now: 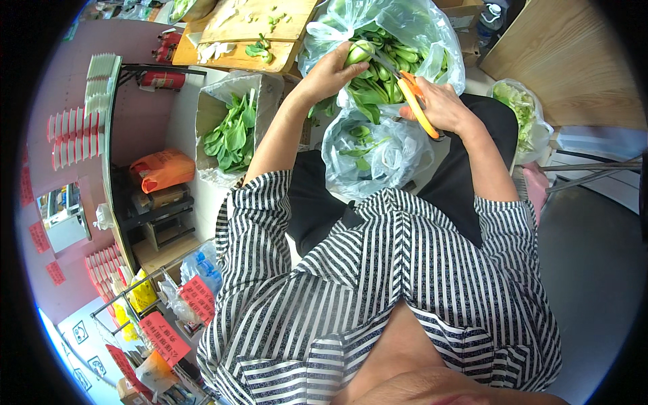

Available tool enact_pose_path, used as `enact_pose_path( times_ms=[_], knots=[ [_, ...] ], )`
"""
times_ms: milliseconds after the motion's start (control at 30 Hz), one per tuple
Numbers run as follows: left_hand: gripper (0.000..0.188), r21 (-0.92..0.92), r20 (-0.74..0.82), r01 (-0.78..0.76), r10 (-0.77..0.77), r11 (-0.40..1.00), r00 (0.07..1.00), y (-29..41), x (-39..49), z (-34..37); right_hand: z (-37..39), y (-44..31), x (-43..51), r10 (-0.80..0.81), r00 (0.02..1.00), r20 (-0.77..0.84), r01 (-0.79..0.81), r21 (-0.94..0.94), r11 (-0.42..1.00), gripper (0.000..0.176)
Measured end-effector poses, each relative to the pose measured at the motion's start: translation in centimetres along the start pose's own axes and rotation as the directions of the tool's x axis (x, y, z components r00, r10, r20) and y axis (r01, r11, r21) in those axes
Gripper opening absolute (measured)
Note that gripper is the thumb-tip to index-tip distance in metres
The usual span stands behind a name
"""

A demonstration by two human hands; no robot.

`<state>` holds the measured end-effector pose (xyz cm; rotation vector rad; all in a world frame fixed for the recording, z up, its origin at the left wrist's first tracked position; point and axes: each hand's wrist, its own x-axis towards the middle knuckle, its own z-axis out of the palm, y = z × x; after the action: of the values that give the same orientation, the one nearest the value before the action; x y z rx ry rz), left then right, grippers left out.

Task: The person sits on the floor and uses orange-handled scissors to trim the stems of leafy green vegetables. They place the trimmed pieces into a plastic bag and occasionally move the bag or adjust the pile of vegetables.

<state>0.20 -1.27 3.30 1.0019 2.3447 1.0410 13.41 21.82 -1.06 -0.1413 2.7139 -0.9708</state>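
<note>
My left hand (331, 73) grips a head of bok choy (360, 53) by its pale green base. In my right hand (439, 107) is a pair of scissors (416, 107) with orange and yellow handles, its blades reaching to the bok choy's base. Both hands are over a large clear plastic bag (448, 35) full of bok choy (400, 53). Just below it, nearer to me, a second plastic bag (377, 164) stands with its mouth wide and a few loose leaves (360, 147) inside.
Left of my arm, a lined box (207, 101) holds leafy greens (230, 134). Wooden cutting boards (243, 25) with vegetable scraps lie beyond it. At right are a bag of pale leaves (519, 109) and a wooden panel (572, 55). Fire extinguishers (162, 80) and shelving stand far left.
</note>
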Motion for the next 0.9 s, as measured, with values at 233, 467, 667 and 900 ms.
enact_pose_path(
  times_ms=[233,467,667,900],
  knots=[
    [0.033,0.029,0.03,0.017,-0.018,0.999,0.999,0.9,0.5,0.4,0.4,0.4,-0.2,0.029,0.999,0.012,-0.03,0.042,0.999,0.087],
    [0.038,0.04,0.088,0.042,-0.045,0.998,0.995,-0.4,1.3,0.9,0.7,0.7,-0.6,0.025,0.996,-0.087,-0.013,0.13,0.991,0.073],
    [0.04,-0.065,0.198,0.14,-0.124,0.988,0.972,-2.5,2.9,1.7,1.2,0.8,-1.3,0.078,0.988,-0.132,-0.05,0.201,0.978,0.054],
    [0.036,-0.178,0.297,0.255,-0.195,0.95,0.935,-3.2,2.8,2.1,1.7,1.3,-0.9,0.159,0.986,-0.046,-0.131,0.368,0.921,0.049]
  ],
)
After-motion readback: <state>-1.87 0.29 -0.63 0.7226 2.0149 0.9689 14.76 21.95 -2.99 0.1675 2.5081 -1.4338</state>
